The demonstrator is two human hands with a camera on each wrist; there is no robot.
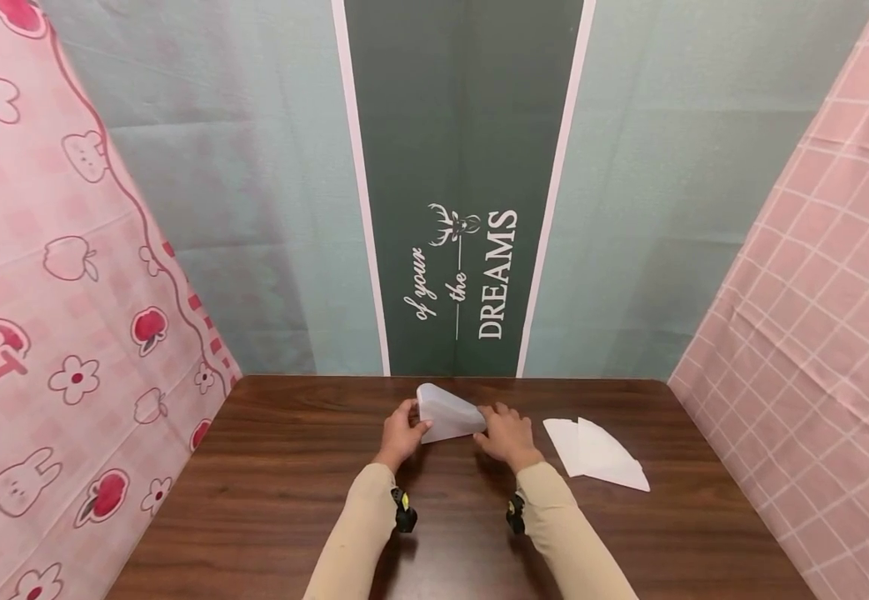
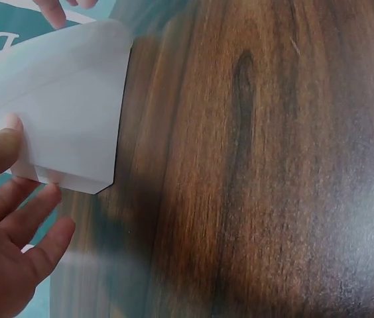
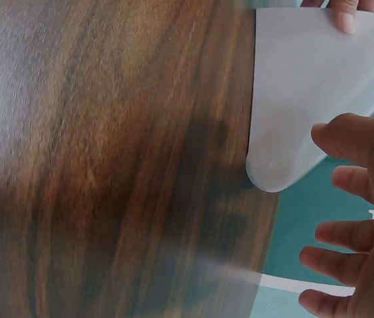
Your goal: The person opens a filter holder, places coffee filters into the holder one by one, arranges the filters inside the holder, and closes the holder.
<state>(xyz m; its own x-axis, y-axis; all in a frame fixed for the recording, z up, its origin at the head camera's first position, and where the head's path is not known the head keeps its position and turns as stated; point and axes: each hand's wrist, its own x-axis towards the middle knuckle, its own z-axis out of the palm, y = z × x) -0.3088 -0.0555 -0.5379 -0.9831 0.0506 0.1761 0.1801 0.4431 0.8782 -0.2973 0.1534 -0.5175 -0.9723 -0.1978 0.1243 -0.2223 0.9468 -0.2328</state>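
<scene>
A white wedge-shaped piece, apparently folded paper [image 1: 445,414], is held above the wooden table [image 1: 299,475]. My left hand [image 1: 402,433] pinches its wide left end, thumb on the near face and fingers behind; a narrow folded strip runs along that edge in the left wrist view. At its rounded, narrow right end is my right hand [image 1: 509,435]. The right wrist view shows those fingers spread, with the thumb [image 3: 346,136] beside the paper's slanted edge; whether it touches is hard to tell.
Right of my right hand lie white fan-shaped papers [image 1: 606,458], partly overlapping, on the table. A green and teal cloth with lettering [image 1: 464,167] hangs at the back. Pink patterned cloths [image 1: 816,292] hang at both sides.
</scene>
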